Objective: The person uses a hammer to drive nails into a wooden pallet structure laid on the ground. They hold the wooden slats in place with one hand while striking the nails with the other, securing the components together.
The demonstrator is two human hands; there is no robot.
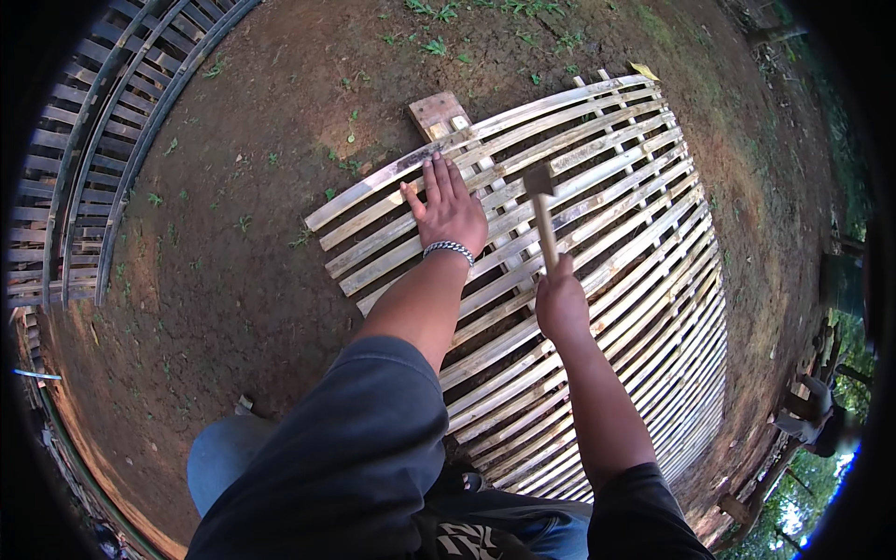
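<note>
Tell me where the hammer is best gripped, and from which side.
Grip the hammer low on its wooden handle, near the butt end, coming from the person's side, as the right hand does now. The handle runs straight toward the person, with the dark head at the far end over the slats, so a low grip probably gives the fullest swing. The left hand lies flat beside it.

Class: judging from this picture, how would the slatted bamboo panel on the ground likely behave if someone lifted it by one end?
The bamboo panel would probably flex and sag, since its slats are thin, long and gapped. It looks light for its size. The left hand pressing it flat suggests it may shift under the hammer.
</note>
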